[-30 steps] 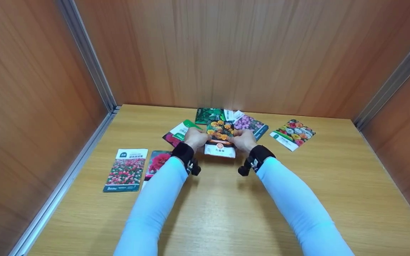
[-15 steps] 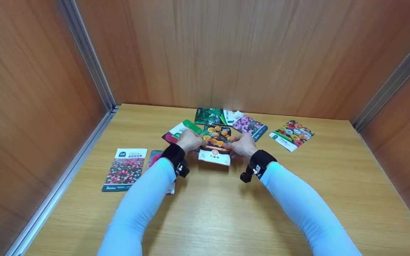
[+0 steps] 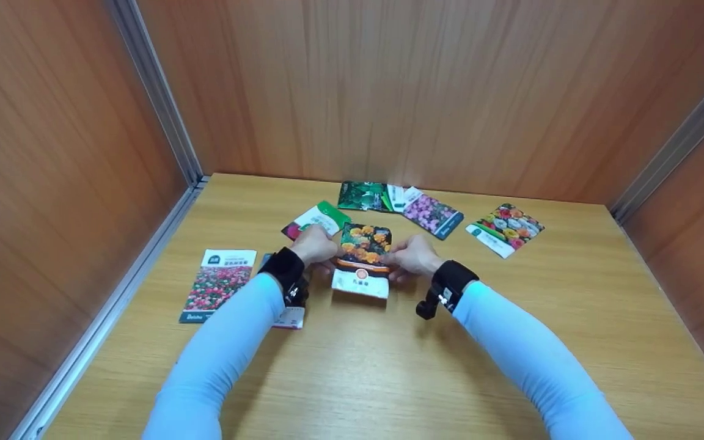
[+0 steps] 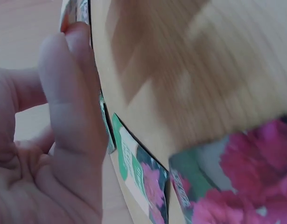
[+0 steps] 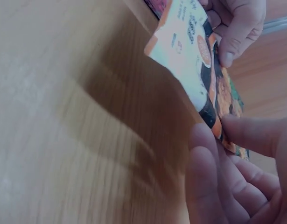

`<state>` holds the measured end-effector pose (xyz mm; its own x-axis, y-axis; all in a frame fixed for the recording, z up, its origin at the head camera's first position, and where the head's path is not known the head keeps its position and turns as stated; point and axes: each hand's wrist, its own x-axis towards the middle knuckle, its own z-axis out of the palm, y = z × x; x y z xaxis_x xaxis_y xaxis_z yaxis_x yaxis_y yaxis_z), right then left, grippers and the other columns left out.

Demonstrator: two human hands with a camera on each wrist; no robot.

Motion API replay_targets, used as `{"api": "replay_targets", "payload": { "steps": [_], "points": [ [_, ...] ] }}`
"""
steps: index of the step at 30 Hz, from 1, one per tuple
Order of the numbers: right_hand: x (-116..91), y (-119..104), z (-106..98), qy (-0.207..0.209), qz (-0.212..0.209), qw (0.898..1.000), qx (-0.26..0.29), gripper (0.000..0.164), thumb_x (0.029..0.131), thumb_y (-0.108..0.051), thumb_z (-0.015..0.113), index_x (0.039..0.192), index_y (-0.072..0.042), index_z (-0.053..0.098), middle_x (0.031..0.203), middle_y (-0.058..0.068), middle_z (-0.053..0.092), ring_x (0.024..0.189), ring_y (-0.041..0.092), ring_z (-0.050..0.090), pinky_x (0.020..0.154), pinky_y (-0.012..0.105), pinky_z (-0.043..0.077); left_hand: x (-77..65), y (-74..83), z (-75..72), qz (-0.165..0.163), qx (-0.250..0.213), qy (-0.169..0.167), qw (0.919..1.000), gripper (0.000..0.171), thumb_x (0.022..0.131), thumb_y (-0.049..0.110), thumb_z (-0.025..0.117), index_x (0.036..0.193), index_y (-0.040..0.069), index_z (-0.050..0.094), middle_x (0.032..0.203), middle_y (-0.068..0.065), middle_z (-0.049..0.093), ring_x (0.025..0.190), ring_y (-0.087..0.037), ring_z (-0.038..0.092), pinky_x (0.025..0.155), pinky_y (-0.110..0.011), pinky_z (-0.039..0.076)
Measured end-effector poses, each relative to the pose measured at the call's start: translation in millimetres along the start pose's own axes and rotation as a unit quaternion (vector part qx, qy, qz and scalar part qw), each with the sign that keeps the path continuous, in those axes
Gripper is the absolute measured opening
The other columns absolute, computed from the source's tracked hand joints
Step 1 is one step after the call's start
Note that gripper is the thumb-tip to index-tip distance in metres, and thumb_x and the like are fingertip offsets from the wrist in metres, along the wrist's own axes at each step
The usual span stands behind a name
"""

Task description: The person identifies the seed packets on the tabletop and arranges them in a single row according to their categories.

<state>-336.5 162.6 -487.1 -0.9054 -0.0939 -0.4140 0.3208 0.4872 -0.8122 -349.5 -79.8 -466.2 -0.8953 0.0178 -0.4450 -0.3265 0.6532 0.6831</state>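
Note:
Both hands hold a seed packet (image 3: 364,244) with orange flowers and a white lower end, over the middle of the table. My left hand (image 3: 315,245) pinches its left edge, and my right hand (image 3: 414,255) grips the right edge. Seen from the right wrist, the packet (image 5: 185,51) is tilted above the wood, with my right thumb on its printed face and the fingers beneath. The left thumb presses the opposite edge there. In the left wrist view only a sliver of the packet shows beyond the left hand's fingers (image 4: 73,93).
A pink-flower packet (image 3: 220,278) lies left, beside a magenta-flower packet (image 3: 291,318) partly hidden by the left arm. Behind the hands lie a green-and-white packet (image 3: 321,217), a dark green one (image 3: 361,195) and a purple-flower one (image 3: 431,214). A multicoloured packet (image 3: 506,229) lies right. Wooden walls (image 3: 388,91) enclose the table.
Both hands have drawn the orange-flower packet toward the body and slightly left, away from the green and purple packets at the back. The left arm now covers more of the magenta-flower packet.

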Motion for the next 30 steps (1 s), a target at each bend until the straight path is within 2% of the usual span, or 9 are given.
{"api": "replay_targets", "payload": {
  "steps": [4, 6, 10, 13, 23, 30],
  "points": [
    [-2, -1, 4, -0.018, -0.005, 1.000, -0.020, 0.015, 0.102, -0.021, 0.074, 0.102, -0.007, 0.081, 0.094, 0.013, 0.080, 0.061, 0.014, 0.073, 0.058, 0.027, 0.061, -3.7, -8.6, -4.3, 0.021, -0.010, -0.026, 0.9994, 0.020, 0.096, 0.017, 0.080, 0.102, 0.001, 0.070, 0.081, -0.010, 0.078, 0.053, -0.012, 0.070, 0.060, -0.030, 0.061],
    [-3, -2, 7, -0.025, -0.004, 0.999, -0.028, 0.016, 0.103, -0.021, 0.074, 0.100, -0.007, 0.080, 0.092, 0.012, 0.080, 0.061, 0.014, 0.073, 0.058, 0.028, 0.061, -6.1, -11.9, -6.5, 0.028, -0.011, -0.033, 0.9990, 0.017, 0.095, 0.014, 0.080, 0.099, 0.000, 0.071, 0.079, -0.010, 0.078, 0.053, -0.012, 0.070, 0.059, -0.029, 0.061],
    [-5, -2, 15, -0.036, -0.002, 0.998, -0.046, 0.016, 0.101, -0.023, 0.076, 0.096, -0.008, 0.080, 0.087, 0.011, 0.080, 0.061, 0.015, 0.073, 0.058, 0.028, 0.061, -12.0, -17.4, -8.4, 0.013, 0.001, -0.026, 0.9996, 0.014, 0.094, 0.014, 0.081, 0.096, 0.002, 0.073, 0.079, -0.011, 0.078, 0.055, -0.014, 0.071, 0.059, -0.030, 0.062],
    [-7, -1, 21, -0.044, 0.000, 0.997, -0.058, 0.016, 0.099, -0.023, 0.078, 0.093, -0.009, 0.080, 0.084, 0.011, 0.080, 0.060, 0.015, 0.073, 0.056, 0.027, 0.060, -13.7, -22.4, -7.4, 0.011, 0.009, -0.024, 0.9996, 0.018, 0.093, 0.012, 0.082, 0.097, 0.001, 0.069, 0.079, -0.013, 0.078, 0.055, -0.016, 0.072, 0.056, -0.031, 0.062],
    [-15, 7, 33, -0.072, -0.010, 0.994, -0.084, 0.018, 0.097, -0.023, 0.080, 0.089, -0.008, 0.081, 0.076, 0.011, 0.078, 0.055, 0.014, 0.070, 0.052, 0.026, 0.058, -14.4, -30.4, -3.6, 0.022, 0.109, -0.043, 0.9928, 0.013, 0.091, 0.013, 0.084, 0.088, 0.002, 0.077, 0.069, -0.010, 0.075, 0.048, -0.013, 0.067, 0.046, -0.025, 0.055],
    [-20, 6, 44, -0.084, -0.017, 0.991, -0.104, 0.018, 0.096, -0.024, 0.081, 0.087, -0.009, 0.083, 0.073, 0.009, 0.077, 0.051, 0.012, 0.066, 0.048, 0.023, 0.054, -21.6, -36.5, -4.7, 0.042, 0.186, -0.046, 0.9805, 0.021, 0.086, 0.017, 0.089, 0.096, 0.003, 0.075, 0.069, -0.005, 0.074, 0.057, -0.014, 0.068, 0.058, -0.026, 0.056]
  ]
}}
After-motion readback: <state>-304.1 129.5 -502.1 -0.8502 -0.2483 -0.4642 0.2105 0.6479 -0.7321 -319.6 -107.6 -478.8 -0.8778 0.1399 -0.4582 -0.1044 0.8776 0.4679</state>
